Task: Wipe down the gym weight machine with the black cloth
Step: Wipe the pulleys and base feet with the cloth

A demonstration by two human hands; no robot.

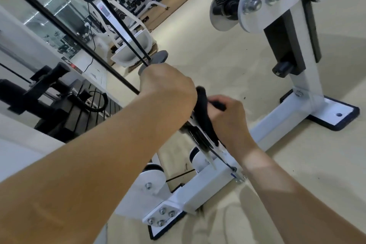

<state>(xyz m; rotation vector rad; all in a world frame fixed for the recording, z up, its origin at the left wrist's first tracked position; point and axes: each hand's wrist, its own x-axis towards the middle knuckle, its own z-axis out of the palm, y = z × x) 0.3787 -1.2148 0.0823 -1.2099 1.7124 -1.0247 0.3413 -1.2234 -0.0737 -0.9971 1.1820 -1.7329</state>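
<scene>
Black cloth (206,117): we see it wrapped on the machine (200,186) pulley bracket, between our hands.
Right hand (227,119): grip closed on cloth.
Left hand (166,85): fisted around the cable; bracket's axis slants down-right.

black cloth (206,117) mostly hidden by both hands, pulley behind it obscured

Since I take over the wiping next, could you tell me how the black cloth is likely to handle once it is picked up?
The black cloth is probably soft and floppy: it bends around the machine part under the right hand. It looks light, since one hand holds it bunched. Likely not slippery, though its texture is blurred.
</scene>
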